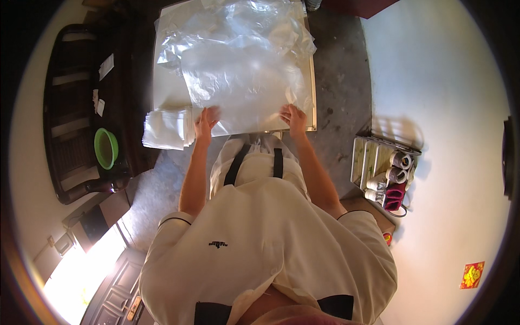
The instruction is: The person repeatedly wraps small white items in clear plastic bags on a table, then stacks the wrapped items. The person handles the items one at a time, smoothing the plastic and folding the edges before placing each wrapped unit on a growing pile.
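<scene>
A clear plastic sheet or large bag [243,81] lies spread across the near part of a pale table [168,89]. My left hand [206,122] is over its near left part, thumb and fingers apart, fingertips blurred. At the near right, my right hand [294,118] has its fingers bent inward over the plastic; blur hides whether they pinch it. Just left of my left hand, a stack of folded clear plastic bags [165,129] overhangs the table's front edge. More crumpled clear plastic [252,24] is heaped over the far half.
Along the left wall stands a dark wooden bench [73,118] with a green basin [106,148] and scraps of paper [106,66] on it. To the right, a shoe rack [365,158] holding several shoes [396,174] is against the pale wall. Concrete floor [339,81] runs beside the table.
</scene>
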`<act>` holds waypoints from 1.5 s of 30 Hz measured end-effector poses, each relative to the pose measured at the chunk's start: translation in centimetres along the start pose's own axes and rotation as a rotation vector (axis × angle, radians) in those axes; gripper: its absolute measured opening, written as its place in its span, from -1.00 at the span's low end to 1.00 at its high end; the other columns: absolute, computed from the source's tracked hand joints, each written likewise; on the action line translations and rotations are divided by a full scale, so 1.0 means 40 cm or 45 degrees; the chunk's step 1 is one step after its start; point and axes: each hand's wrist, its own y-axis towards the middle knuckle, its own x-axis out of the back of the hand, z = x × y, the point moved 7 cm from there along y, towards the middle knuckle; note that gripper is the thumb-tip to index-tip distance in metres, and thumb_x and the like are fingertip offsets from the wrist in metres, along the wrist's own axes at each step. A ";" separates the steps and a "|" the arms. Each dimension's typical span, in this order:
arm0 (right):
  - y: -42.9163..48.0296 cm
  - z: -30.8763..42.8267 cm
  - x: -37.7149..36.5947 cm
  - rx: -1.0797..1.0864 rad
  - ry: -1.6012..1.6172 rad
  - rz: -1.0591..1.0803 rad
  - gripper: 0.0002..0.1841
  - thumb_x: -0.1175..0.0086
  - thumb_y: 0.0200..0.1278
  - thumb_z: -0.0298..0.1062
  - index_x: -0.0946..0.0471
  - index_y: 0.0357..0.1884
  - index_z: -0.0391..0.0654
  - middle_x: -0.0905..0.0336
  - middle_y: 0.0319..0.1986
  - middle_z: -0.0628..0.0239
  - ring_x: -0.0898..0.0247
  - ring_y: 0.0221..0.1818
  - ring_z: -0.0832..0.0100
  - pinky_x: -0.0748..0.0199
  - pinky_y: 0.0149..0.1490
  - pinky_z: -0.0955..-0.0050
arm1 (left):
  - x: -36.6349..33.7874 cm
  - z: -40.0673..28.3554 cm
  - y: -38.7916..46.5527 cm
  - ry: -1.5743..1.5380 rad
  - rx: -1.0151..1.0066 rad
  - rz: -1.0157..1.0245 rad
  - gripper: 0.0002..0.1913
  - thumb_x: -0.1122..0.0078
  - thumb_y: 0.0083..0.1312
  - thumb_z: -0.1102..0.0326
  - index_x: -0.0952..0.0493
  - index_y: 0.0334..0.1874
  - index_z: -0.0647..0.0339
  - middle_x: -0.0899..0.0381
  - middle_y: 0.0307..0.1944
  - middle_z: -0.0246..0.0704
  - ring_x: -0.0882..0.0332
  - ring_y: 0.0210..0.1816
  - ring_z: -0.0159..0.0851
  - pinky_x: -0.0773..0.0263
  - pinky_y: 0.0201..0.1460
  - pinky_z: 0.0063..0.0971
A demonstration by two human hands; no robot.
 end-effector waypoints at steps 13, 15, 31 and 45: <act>0.070 -0.204 0.175 -0.243 -0.346 -0.240 -0.80 -0.11 0.15 -0.28 -0.50 -0.43 -0.24 -0.51 -0.56 0.29 -0.47 -0.58 0.44 -0.41 -0.52 0.50 | 0.082 0.228 0.074 0.159 0.285 -0.012 -0.60 0.13 0.37 0.08 -0.51 -0.03 0.28 -0.60 -0.11 -0.29 -0.60 -0.17 -0.29 -0.52 -0.17 -0.49; 0.074 -0.219 0.196 -0.242 -0.350 -0.271 -0.81 -0.10 0.13 -0.30 -0.50 -0.43 -0.24 -0.50 -0.56 0.29 -0.46 -0.60 0.45 -0.39 -0.55 0.50 | 0.086 0.243 0.081 0.193 0.314 -0.019 -0.62 0.10 0.37 0.11 -0.51 -0.04 0.29 -0.60 -0.10 -0.27 -0.61 -0.21 -0.28 -0.53 -0.21 -0.51; 0.105 -0.269 0.259 -0.242 -0.539 -0.363 -0.77 -0.09 0.18 -0.26 -0.54 -0.44 -0.25 -0.56 -0.60 0.27 -0.52 -0.59 0.46 -0.40 -0.57 0.52 | 0.163 0.259 0.081 0.477 0.159 -0.293 -0.79 -0.18 0.20 0.20 -0.58 -0.29 0.21 -0.62 -0.37 -0.36 -0.60 -0.38 -0.39 -0.51 -0.42 -0.57; -0.033 -0.138 0.246 0.095 -1.200 -0.852 -0.59 -0.15 0.16 0.00 -0.50 -0.45 -0.25 -0.53 -0.56 0.22 -0.45 -0.50 0.20 -0.43 -0.32 0.31 | 0.075 0.091 -0.031 1.338 -0.922 -0.805 -0.60 -0.28 0.10 0.24 -0.39 -0.08 0.24 -0.40 -0.20 -0.18 -0.33 -0.09 -0.05 -0.25 -0.02 -0.12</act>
